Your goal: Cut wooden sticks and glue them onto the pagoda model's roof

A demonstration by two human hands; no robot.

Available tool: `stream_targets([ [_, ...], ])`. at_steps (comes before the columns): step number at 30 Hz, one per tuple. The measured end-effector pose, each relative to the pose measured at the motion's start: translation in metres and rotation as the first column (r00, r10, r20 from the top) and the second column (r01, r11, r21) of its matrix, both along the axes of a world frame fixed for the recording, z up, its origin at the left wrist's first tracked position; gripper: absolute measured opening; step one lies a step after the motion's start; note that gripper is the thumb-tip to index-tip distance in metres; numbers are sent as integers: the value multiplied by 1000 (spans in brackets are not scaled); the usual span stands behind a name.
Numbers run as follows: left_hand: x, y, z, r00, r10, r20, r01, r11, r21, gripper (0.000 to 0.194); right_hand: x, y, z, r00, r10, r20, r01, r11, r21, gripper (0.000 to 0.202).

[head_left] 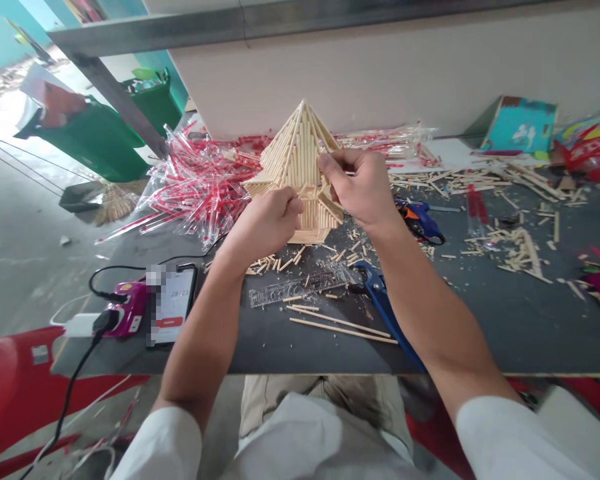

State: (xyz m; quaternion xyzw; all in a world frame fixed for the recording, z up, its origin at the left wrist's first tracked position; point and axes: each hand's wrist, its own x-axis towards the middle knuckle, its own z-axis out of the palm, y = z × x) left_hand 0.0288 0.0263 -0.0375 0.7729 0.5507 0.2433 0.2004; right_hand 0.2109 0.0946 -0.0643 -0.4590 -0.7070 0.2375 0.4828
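A small model house (303,150) built of pale wooden sticks, with a pointed roof, stands upright on the table in front of me. My left hand (270,217) is closed at its front left side, fingers curled against the lower part. On the other side, my right hand (361,187) pinches the right edge of the model with thumb and forefinger. Whether a loose stick lies within that pinch cannot be made out. Both hands cover parts of the walls and lower roof.
Nearer me lie a clear ruler (300,285), long sticks (343,330) and a blue-handled cutter (385,303). A blue glue gun (423,220) rests at right among stick scraps. Red-and-clear plastic wrappers (195,180) heap at left. A phone (173,307) and purple power strip (130,308) sit front left.
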Motion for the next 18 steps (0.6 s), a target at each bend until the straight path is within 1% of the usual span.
stream_targets([
  [2,-1,0,0,1000,3,-12,-3,1000,3,28,2,1,1,1000,19,-8,-19,1000,3,62],
  [4,-2,-1,0,1000,6,-20,-6,1000,4,27,10,1,5,997,75,0,-75,997,-10,56],
  [6,-5,-1,2,1000,11,-20,-11,1000,-2,27,25,-1,13,992,123,17,-122,992,-26,50],
  [7,-7,-1,3,1000,11,-18,-11,1000,-8,27,36,-2,19,993,114,28,-113,993,-26,48],
  [8,-9,-1,5,1000,10,-17,-11,1000,-15,27,48,-4,24,996,83,45,-82,996,-18,47],
  [9,-11,-2,6,1000,6,-19,-6,1000,-23,27,62,-5,29,997,19,76,-18,1000,-5,45],
  [11,-15,-3,9,999,-20,-25,18,999,-42,27,94,-5,35,965,-99,245,108,994,-27,39],
  [12,-17,-3,11,999,-39,-31,38,998,-56,27,110,-3,35,919,-117,376,159,984,-83,34],
  [13,-19,-3,12,997,-64,-41,61,996,-71,27,126,1,32,835,-65,546,199,961,-191,33],
  [14,-21,-3,13,994,-91,-56,86,992,-88,27,142,6,27,720,-4,694,295,907,-300,36],
  [15,-23,-3,14,990,-120,-74,112,988,-108,28,156,12,20,589,86,804,411,825,-389,40],
  [16,-24,-3,15,985,-148,-94,136,983,-126,28,168,19,12,468,189,863,526,725,-444,49],
  [17,-25,-3,15,979,-170,-113,153,978,-140,28,178,25,2,436,240,867,574,668,-474,57],
  [18,-25,-3,15,974,-185,-129,165,975,-151,28,187,31,-7,444,240,864,547,691,-473,58],
])
